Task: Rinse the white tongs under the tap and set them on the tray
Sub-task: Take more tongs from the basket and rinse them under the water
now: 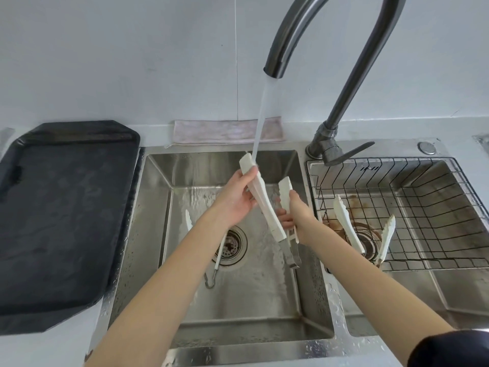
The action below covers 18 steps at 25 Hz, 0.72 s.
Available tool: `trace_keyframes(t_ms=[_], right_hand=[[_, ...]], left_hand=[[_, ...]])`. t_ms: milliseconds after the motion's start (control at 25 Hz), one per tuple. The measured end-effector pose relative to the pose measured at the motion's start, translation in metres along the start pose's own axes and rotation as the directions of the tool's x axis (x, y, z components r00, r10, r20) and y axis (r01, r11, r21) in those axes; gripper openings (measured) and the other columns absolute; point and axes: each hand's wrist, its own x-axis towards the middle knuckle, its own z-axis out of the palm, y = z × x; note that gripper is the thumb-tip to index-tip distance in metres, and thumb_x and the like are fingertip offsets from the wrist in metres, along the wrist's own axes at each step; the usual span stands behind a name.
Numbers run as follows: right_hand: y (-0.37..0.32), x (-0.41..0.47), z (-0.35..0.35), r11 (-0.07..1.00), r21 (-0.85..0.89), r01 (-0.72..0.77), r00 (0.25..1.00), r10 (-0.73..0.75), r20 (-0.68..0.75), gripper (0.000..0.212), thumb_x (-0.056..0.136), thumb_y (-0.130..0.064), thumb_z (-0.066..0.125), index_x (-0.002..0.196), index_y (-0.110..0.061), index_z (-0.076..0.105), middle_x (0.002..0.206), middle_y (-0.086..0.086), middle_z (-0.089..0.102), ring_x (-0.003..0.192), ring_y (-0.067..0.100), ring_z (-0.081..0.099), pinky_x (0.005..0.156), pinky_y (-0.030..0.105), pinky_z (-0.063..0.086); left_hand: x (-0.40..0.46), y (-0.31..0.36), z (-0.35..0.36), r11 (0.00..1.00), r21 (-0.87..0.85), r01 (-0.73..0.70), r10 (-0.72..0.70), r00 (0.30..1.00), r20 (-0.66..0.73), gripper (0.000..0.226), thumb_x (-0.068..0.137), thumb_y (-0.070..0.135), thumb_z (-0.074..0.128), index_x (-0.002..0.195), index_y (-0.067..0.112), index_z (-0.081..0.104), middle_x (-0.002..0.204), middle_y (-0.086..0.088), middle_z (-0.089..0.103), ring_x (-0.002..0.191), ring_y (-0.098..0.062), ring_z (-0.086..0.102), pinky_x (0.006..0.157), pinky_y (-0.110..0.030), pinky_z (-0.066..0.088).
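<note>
White tongs [267, 207] with a metal hinge end are spread open over the left sink basin [185, 308]. My left hand [236, 200] grips one white arm near its tip, right under the water stream from the dark tap [277, 56]. My right hand [300, 215] pinches the other white arm. The metal hinge end points down toward me. A black tray [63, 221] lies on the counter to the left of the sink.
Another pair of white tongs [190, 221] lies in the left basin by the drain [232, 245]. A third pair [349, 229] sits in the wire basket [397, 213] over the right basin. A pink cloth [227, 131] lies behind the sink.
</note>
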Motion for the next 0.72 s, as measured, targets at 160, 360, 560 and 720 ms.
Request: trace_keyframes(t_ms=[160, 360, 560, 720], right_hand=[[0.013, 0.008, 0.006, 0.995, -0.069, -0.075, 0.997, 0.074, -0.017, 0.047, 0.099, -0.044, 0.024, 0.09, -0.009, 0.054, 0.058, 0.004, 0.042, 0.046, 0.013, 0.034, 0.046, 0.021, 0.029], [0.004, 0.0, 0.015, 0.996, 0.056, -0.073, 0.997, 0.071, 0.034, 0.036, 0.1, -0.042, 0.024, 0.098, -0.022, 0.054, 0.061, 0.005, 0.037, 0.052, 0.014, 0.03, 0.051, 0.022, 0.022], [0.001, 0.001, 0.012, 0.995, 0.098, -0.003, 1.0, 0.005, -0.022, 0.044, 0.099, -0.044, 0.024, 0.091, -0.013, 0.054, 0.035, -0.003, 0.043, 0.024, 0.004, 0.031, 0.03, 0.014, 0.023], [0.003, 0.002, 0.009, 0.995, 0.098, 0.034, 0.998, -0.029, -0.058, 0.044, 0.099, -0.045, 0.024, 0.098, -0.011, 0.052, 0.059, 0.001, 0.04, 0.024, 0.004, 0.033, 0.03, 0.013, 0.023]], left_hand=[[0.003, 0.013, 0.016, 0.994, 0.09, -0.056, 0.054, 0.998, 0.022, 0.016, 0.092, 0.017, 0.053, 0.108, 0.018, 0.049, 0.078, 0.001, 0.049, 0.071, -0.011, 0.049, 0.065, -0.022, 0.045], [0.006, 0.019, 0.031, 0.979, 0.202, -0.032, 0.064, 0.986, -0.154, 0.035, 0.091, 0.047, 0.044, 0.095, 0.014, 0.057, 0.071, 0.001, 0.051, 0.062, -0.011, 0.05, 0.055, -0.022, 0.047], [0.003, 0.027, 0.017, 0.999, 0.008, -0.044, 0.044, 0.999, 0.017, 0.023, 0.093, 0.03, 0.048, 0.104, 0.009, 0.051, 0.074, -0.002, 0.05, 0.063, -0.013, 0.051, 0.057, -0.024, 0.05], [0.0, 0.027, 0.01, 0.994, -0.086, -0.072, 0.087, 0.978, 0.19, 0.011, 0.094, 0.012, 0.044, 0.1, 0.011, 0.053, 0.078, -0.004, 0.052, 0.066, -0.014, 0.055, 0.059, -0.026, 0.055]])
